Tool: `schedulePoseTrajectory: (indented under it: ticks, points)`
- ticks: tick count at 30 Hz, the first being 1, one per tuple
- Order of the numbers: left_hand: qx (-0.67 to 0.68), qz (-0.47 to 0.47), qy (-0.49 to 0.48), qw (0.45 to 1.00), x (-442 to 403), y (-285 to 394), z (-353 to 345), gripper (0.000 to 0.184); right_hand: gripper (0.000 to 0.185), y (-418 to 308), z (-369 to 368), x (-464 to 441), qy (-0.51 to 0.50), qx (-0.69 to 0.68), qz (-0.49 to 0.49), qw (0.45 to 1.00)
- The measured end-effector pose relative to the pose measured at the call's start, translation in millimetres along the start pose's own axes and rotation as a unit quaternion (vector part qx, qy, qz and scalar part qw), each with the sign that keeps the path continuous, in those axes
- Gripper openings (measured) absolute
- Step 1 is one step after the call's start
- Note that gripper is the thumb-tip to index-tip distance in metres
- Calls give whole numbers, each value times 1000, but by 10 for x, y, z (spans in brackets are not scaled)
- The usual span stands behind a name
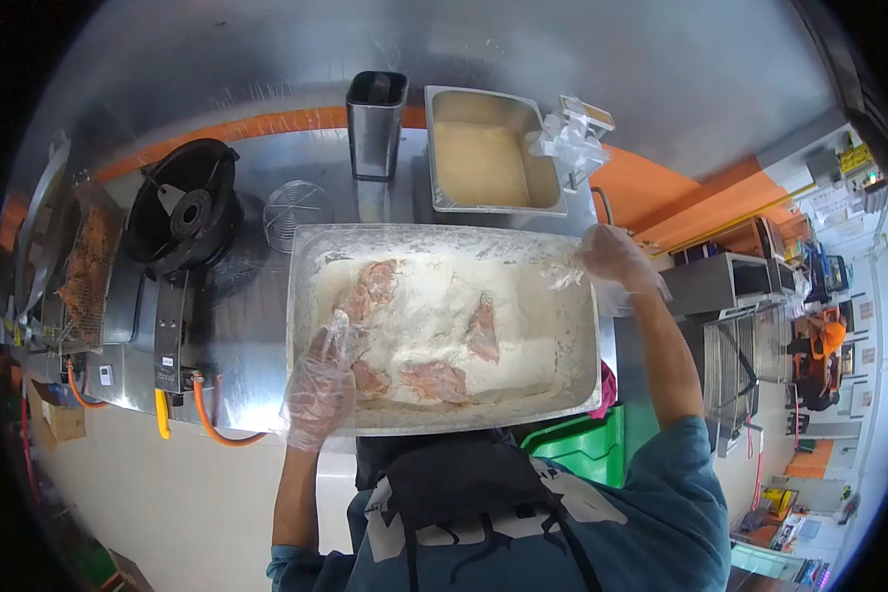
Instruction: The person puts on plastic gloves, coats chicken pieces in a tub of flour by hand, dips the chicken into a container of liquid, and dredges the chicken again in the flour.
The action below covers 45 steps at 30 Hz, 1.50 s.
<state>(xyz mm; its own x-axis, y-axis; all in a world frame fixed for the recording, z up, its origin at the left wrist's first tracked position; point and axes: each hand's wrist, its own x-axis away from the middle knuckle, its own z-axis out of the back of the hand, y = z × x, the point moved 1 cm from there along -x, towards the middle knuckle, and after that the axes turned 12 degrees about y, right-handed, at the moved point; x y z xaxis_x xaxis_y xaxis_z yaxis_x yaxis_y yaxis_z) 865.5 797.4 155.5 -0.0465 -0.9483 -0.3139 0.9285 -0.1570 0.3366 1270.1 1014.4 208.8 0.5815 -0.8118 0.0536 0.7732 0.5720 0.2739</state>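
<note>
A large metal tub (444,426) of white flour (533,345) lies before me. Pieces of raw meat rest in the flour: one at the upper left (373,288), another right of the middle (482,331), one near the front (434,381). My left hand (318,390), in a clear plastic glove, reaches over the tub's left side, close to another meat piece (369,379); its fingers are partly hidden. Also gloved, my right hand (612,257) is closed at the tub's upper right corner. What it grips, if anything, I cannot make out.
Behind the tub stand a deep steel pan (481,163) of pale yellowish contents, a tall metal container (376,123) and a wire rack (297,212). A black round pot-like appliance (189,207) and a basket of fried food (89,266) are leftward. A green bin (587,444) stands below.
</note>
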Motion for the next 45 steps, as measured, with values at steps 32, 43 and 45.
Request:
schedulePoseTrajectory:
  ticks: [32,43,45]
  points:
    - [55,46,48,996,-36,-147,-175,40,43,-535,-776,-2053,-62,-257,-223,938]
    - [72,2,76,995,49,-211,-283,42,32,-325,-1395,-2243,90,-11,79,993]
    - [70,32,54,996,31,-175,-249,40,34,-310,-1161,-2234,87,-113,-45,989]
